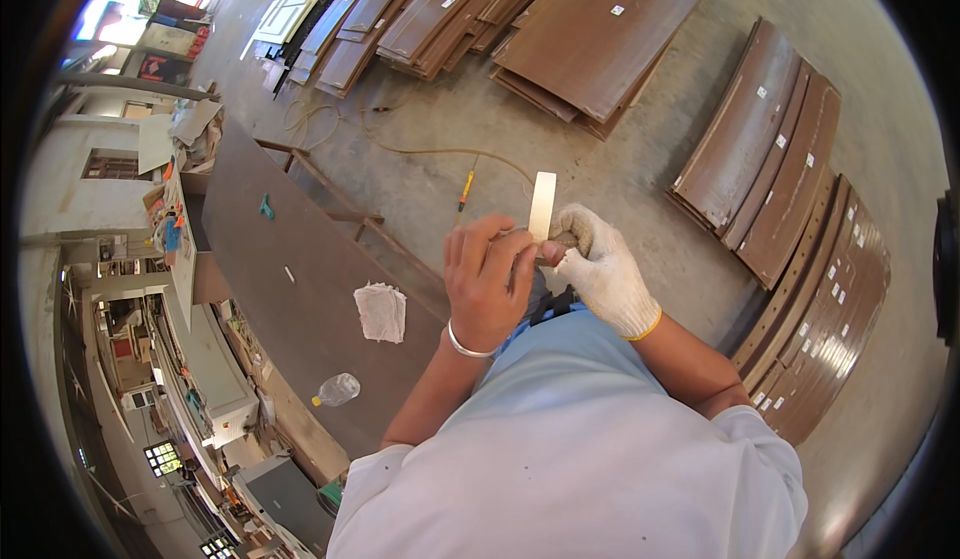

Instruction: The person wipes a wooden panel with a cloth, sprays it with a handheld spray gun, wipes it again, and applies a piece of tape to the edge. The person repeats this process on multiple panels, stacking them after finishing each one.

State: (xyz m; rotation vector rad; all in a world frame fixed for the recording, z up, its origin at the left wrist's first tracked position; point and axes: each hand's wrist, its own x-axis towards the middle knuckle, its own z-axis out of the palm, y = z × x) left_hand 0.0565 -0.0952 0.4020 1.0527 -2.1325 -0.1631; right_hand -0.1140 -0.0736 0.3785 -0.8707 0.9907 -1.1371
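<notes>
In front of my body a pale, flat strip (543, 204) stands up between my two hands. My bare left hand (488, 277), with a silver bangle at its wrist, pinches the lower part of the strip with its fingertips. My right hand (608, 277) wears a white knitted glove with a yellow cuff edge; its thumb tip is bare. The right fingers curl in, and the thumb presses at the strip's lower end, which the fingers hide. What the strip is made of does not show.
Left of me a long brown table (290, 304) bears a folded white cloth (380, 312), a clear bottle (337, 390) and a small teal tool (266, 207). A hose (430, 150) and a yellow-handled tool (467, 189) are ahead. Brown panels (600, 34) lie stacked ahead and right (750, 129).
</notes>
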